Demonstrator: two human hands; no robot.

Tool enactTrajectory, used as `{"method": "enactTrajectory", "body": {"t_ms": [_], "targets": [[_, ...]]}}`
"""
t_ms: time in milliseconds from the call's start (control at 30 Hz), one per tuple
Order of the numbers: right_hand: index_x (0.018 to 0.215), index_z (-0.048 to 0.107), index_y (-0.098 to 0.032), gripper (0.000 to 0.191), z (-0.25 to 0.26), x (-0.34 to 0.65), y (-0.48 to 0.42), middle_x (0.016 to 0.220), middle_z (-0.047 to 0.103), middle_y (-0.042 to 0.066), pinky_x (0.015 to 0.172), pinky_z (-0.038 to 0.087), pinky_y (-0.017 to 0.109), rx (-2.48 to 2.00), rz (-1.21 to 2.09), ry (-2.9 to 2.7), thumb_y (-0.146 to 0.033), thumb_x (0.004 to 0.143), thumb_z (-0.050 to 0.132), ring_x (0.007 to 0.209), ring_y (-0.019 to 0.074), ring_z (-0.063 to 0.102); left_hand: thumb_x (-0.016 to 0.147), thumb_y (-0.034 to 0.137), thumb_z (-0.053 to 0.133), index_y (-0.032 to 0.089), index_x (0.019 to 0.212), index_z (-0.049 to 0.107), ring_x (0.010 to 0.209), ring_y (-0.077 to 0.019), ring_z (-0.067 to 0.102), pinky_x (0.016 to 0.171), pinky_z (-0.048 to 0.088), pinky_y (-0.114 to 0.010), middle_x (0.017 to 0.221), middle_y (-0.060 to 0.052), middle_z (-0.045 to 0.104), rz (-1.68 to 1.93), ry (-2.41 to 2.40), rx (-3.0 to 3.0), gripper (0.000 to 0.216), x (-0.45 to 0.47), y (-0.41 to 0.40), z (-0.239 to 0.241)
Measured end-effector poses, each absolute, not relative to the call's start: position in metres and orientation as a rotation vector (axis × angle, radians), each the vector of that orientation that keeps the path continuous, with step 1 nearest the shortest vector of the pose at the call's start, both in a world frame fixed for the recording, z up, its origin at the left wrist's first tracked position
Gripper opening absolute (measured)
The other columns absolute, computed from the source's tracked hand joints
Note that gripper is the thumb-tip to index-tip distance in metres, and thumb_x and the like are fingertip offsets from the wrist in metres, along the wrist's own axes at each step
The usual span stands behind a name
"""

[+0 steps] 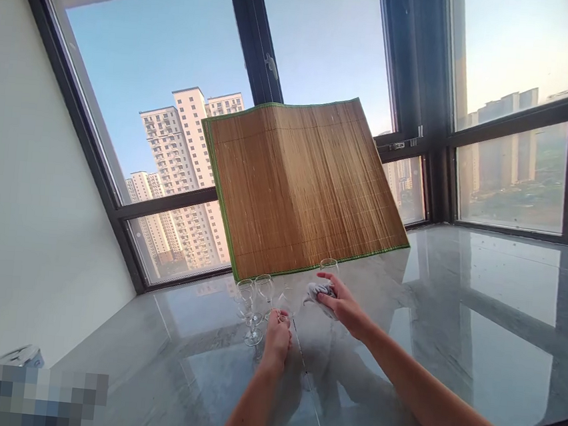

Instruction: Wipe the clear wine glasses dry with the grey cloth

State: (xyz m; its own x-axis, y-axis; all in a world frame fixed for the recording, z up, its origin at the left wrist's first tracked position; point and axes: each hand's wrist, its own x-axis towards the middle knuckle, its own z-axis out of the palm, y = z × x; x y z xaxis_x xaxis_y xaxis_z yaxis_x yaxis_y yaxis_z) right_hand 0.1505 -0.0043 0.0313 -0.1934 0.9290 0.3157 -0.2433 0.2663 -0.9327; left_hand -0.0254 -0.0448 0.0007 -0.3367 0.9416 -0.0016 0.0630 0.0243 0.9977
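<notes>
Fingers (325, 296) of the right hand (339, 303) are curled together on a small crumpled grey-white cloth (317, 291), pressing it against a clear stemmed wine glass (329, 267) that stands at the foot of a bamboo mat. Fingers of the left hand (277, 336) are bunched around a second clear glass (285, 307), though glare off the surface makes it hard to tell how firmly they close or where exactly they touch it. Both bare forearms reach forward from the lower edge of the view over a glossy grey marble bench (480, 312), which mirrors the window frames and sky. Just left of the left hand, 2 more clear stemmed wine glasses (255, 301) stand upright, close together, near the mat's lower left corner. The brown slatted bamboo mat with green edging (301, 188) leans upright against the black-framed windows (254, 32) behind the glasses, its lower edge resting on the bench. Beyond the panes, pale high-rise apartment blocks (183, 156) stand under a clear blue sky. At the lower left corner, a shiny metallic object (24, 354) sits by the white wall, partly hidden by a blurred patch.
</notes>
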Motion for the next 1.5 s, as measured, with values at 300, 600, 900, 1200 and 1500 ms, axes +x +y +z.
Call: {"method": "enactTrajectory", "body": {"t_ms": [300,600,900,1200,1500], "targets": [[0.109,0.053,-0.018,0.04,0.019,0.147,0.013,0.077,0.058,0.0,0.065,0.041,0.028,-0.844,0.818,-1.384,-0.033,0.072,0.059,0.071,0.016,0.052,0.066,0.012,0.062,0.022,0.099,0.047,0.049,-0.0026,0.046,0.039,0.018,-0.015,0.083,0.003,0.051,1.306,1.086,0.772,0.038,-0.021,-0.04,-0.001],[0.089,0.063,-0.017,0.029,0.014,0.153,0.013,0.071,0.059,0.0,0.06,0.035,0.024,-1.037,0.806,-1.897,-0.011,0.063,0.051,0.067,0.0138,0.05,0.068,0.011,0.056,0.022,0.101,0.054,0.066,-0.0138,0.056,0.054,0.033,-0.023,0.085,-0.001,0.058,1.517,1.847,1.255,0.035,-0.037,-0.056,0.019],[0.107,0.074,-0.021,0.051,0.018,0.145,-0.016,0.103,0.07,0.003,0.082,0.045,0.026,-0.761,0.916,-2.433,-0.008,0.063,0.051,0.092,0.0187,0.062,0.064,0.011,0.052,0.022,0.101,0.046,0.094,-0.0199,0.047,0.086,0.041,-0.034,0.104,-0.005,0.047,2.467,2.04,1.417,0.039,-0.065,-0.073,0.049],[0.129,0.065,-0.021,0.065,0.01,0.118,-0.027,0.134,0.059,0.01,0.105,0.038,0.035,-0.743,0.775,-2.548,-0.009,0.067,0.05,0.121,0.026,0.055,0.058,0.006,0.055,0.023,0.103,0.039,0.095,-0.0208,0.058,0.083,0.045,-0.035,0.101,-0.005,0.055,2.091,1.726,0.607,0.051,-0.087,-0.031,0.008],[0.125,0.064,-0.015,0.058,-0.005,0.12,-0.007,0.127,0.064,0.012,0.098,0.042,0.033,-0.856,0.664,-2.5,-0.011,0.069,0.049,0.114,0.0262,0.059,0.069,0.013,0.059,0.021,0.094,0.049,0.08,-0.0169,0.061,0.078,0.046,-0.03,0.084,-0.001,0.06,1.948,1.735,0.7,0.028,-0.086,-0.022,-0.006]]}}
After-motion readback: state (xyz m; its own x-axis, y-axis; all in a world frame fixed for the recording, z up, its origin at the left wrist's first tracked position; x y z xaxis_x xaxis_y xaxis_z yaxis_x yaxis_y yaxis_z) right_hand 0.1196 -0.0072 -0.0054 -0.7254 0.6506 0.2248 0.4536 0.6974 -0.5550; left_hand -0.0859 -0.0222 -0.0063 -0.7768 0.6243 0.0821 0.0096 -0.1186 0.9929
